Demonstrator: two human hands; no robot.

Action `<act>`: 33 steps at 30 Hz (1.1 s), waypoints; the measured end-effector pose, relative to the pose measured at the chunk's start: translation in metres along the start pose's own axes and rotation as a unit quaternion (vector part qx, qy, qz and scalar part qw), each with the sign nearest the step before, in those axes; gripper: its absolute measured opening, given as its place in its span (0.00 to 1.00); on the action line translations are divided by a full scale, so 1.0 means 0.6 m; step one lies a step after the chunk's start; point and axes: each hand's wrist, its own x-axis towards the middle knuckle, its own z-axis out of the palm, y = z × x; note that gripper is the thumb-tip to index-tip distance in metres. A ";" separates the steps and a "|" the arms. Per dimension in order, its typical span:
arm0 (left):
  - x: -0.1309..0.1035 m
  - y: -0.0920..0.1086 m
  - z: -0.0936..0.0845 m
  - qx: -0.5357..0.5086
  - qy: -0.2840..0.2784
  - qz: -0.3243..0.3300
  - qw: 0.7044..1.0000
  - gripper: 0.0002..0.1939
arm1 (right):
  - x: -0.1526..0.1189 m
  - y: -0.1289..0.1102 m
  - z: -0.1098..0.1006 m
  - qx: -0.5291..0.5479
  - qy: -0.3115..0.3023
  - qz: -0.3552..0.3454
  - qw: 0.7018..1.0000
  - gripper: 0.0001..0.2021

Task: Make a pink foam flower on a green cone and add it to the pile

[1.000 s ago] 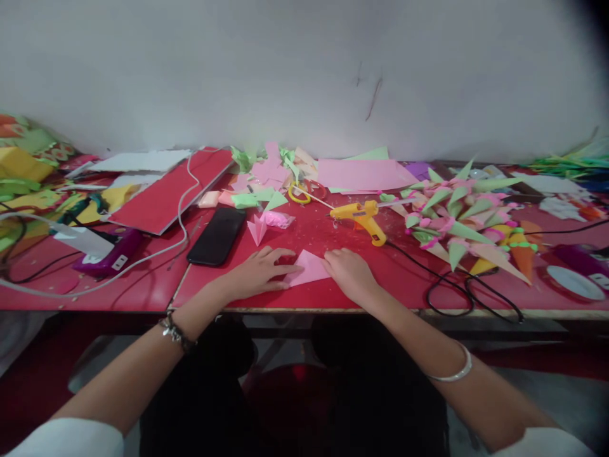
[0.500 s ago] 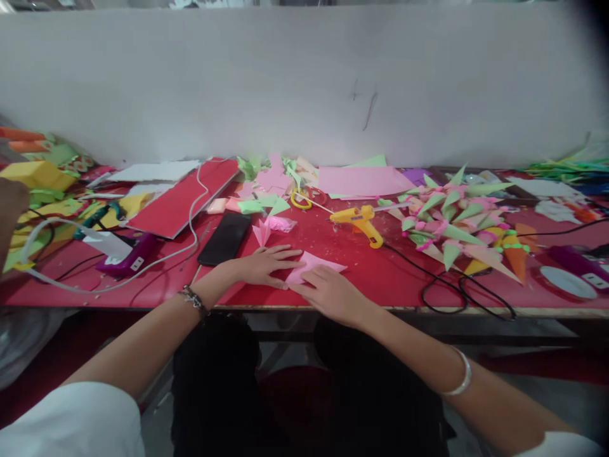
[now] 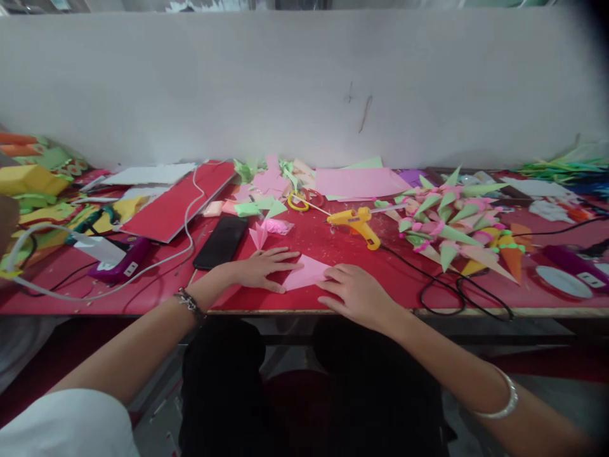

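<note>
Between the two hands lies a folded piece of pink paper (image 3: 306, 273), flat on the red surface (image 3: 399, 282). Half a second ago the right hand (image 3: 356, 293) reached across the middle of the paper, its fingers close to the left hand; now it has drawn back to the paper's right end, and more of the sheet shows. The left hand (image 3: 261, 270) has stayed at the other end. To judge by this, the folding is at the stage of pressing and adjusting, with the left hand steadying the sheet.

From the left hand the paper lies to the right, partly under its fingertips, which are spread apart and clamped on nothing. From the right hand it lies to the left; that hand's fingers are bent and at the paper's right corner, but I cannot tell whether they pinch it.

Just beyond the left hand stands a pleated pink piece (image 3: 258, 235), with a black phone (image 3: 221, 243) farther to its left. A yellow glue gun (image 3: 356, 223) lies beyond the right hand, and a heap of paper cones (image 3: 451, 222) lies beyond that hand and to its right.
</note>
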 end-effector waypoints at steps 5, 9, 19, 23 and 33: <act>0.001 0.000 -0.005 -0.005 -0.014 0.000 1.000 0.33 | -0.027 0.025 -0.009 -0.023 0.003 0.040 0.999 0.17; 0.000 0.004 -0.009 0.008 -0.025 0.001 1.000 0.34 | -0.034 0.032 -0.009 -0.004 0.008 0.074 0.997 0.18; -0.003 0.013 -0.011 -0.005 -0.017 0.002 1.000 0.36 | -0.043 0.039 0.010 0.101 0.065 0.174 0.977 0.15; -0.004 0.010 -0.012 0.003 -0.014 -0.013 1.000 0.42 | -0.050 0.047 0.005 0.093 0.060 0.200 0.974 0.14; 0.036 0.057 0.010 0.005 0.186 -0.057 0.981 0.32 | -0.019 0.042 0.004 0.188 0.077 0.213 0.956 0.16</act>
